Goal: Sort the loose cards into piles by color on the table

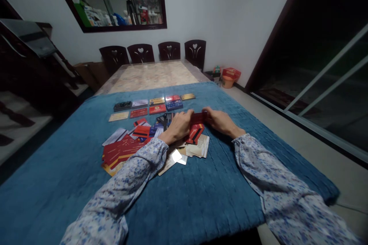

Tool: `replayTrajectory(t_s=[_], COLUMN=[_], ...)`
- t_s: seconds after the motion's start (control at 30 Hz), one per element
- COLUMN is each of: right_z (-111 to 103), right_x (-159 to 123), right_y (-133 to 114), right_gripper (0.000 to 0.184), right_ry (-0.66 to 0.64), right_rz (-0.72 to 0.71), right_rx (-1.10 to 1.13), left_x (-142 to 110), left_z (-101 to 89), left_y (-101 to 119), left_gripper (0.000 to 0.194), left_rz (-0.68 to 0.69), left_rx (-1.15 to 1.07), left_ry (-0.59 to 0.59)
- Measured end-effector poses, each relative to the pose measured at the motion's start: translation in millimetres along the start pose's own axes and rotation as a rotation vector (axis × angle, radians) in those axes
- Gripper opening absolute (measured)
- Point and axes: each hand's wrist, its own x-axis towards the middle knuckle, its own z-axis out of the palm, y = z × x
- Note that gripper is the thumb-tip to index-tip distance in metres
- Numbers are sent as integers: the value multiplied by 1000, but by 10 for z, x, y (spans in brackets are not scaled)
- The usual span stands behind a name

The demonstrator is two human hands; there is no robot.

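Between my two hands is a dark red card [198, 118], or a thin stack of them, gripped at its two ends. My left hand [179, 125] closes on its left end and my right hand [220, 120] on its right end. Below and left of them spreads a loose pile of cards: dark red cards [123, 149], a red card with a black stripe [194, 133], cream cards [198, 147] and pale gold cards [169, 162]. My left forearm hides part of the pile. Beyond it, sorted cards lie in rows, among them a red stack [157, 109] and a blue stack [174, 105].
A blue cloth [224, 195] covers the near part of the table, and the marble top [155, 72] shows beyond it. Several dark chairs [169, 50] stand along the far side. An orange bucket [228, 81] sits on the floor at the right.
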Motion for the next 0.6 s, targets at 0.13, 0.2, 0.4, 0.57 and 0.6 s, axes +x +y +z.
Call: replayTrajectory(t_s=[0.13, 0.2, 0.4, 0.57, 0.6], right_z=[17, 24, 40, 51, 54], right_x=[-5, -5, 6, 13, 14], right_y=[-16, -19, -1, 10, 10], right_gripper=[40, 41, 52, 52, 51], right_ry=[10, 22, 59, 105, 108], right_rz=[3, 1, -40, -116, -124], right_rx=[24, 40, 87, 139, 144], left_x=[4, 7, 23, 16, 14], left_z=[43, 63, 57, 2, -9], left_y=[-16, -33, -98, -111, -108], left_gripper=[34, 34, 43, 44, 44], left_rz=[7, 13, 2, -17, -16], left_rx=[8, 12, -23, -48, -51], left_ry=[12, 24, 51, 72, 71])
